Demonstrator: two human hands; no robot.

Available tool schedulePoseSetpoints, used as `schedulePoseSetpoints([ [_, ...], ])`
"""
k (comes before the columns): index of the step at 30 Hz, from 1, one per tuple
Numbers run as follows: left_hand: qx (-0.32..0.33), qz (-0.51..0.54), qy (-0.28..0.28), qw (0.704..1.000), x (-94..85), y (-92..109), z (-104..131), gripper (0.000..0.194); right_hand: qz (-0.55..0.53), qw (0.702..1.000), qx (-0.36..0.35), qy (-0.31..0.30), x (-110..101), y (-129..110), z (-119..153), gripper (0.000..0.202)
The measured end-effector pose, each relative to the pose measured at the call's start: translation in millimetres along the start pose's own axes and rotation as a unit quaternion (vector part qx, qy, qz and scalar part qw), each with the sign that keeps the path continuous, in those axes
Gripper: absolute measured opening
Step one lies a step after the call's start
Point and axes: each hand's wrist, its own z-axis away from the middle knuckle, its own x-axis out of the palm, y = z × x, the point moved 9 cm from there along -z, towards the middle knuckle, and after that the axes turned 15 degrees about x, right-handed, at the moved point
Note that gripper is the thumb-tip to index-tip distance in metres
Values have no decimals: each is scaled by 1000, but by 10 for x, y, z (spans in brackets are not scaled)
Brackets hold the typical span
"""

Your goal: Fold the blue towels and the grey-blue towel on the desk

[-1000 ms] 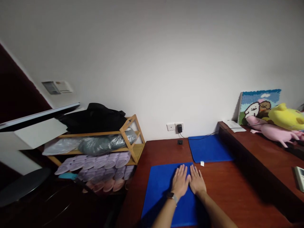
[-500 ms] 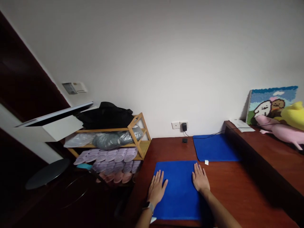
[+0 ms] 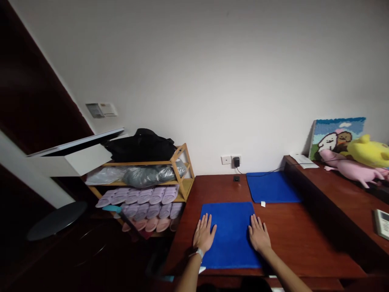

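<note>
A blue cloth (image 3: 229, 239) lies flat on the reddish-brown wooden desk (image 3: 291, 235), close to its front edge. On the cloth's left edge rests my left hand (image 3: 204, 234), palm down with fingers stretched out and the thumb apart; a watch is on that wrist. My right hand (image 3: 259, 234) lies flat along the right edge, fingers extended, partly on the cloth and partly on the wood. Neither hand grips anything. Farther back sits a second blue cloth (image 3: 273, 187) with a small white tag at its front edge.
A wooden rack (image 3: 184, 178) to the left holds slippers (image 3: 156, 195), plastic-wrapped bundles and a black bag (image 3: 142, 147). A charger (image 3: 236, 162) is plugged into the wall, its cable crossing the far cloth. Plush toys (image 3: 354, 170) and a calculator (image 3: 382, 223) lie on the raised right surface.
My right hand has slid slightly toward me along the cloth's right edge. My left hand stays on the left edge. The view has shifted a little, bringing the calculator into sight.
</note>
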Motion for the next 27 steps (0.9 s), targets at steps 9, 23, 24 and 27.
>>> schedulePoseSetpoints([
  [9,-12,10,-64,998,78,-113,-85,74,-25,999,-17,10,-77,63,230,67],
  [23,176,108,-8,978,244,2216,-462,59,32,998,-59,5,-41,14,260,68],
  [24,172,109,-12,979,269,2208,-442,59,31,998,-62,7,-35,10,253,67],
  [27,174,92,-27,980,239,1912,-286,60,4,999,-49,12,-50,23,226,64],
])
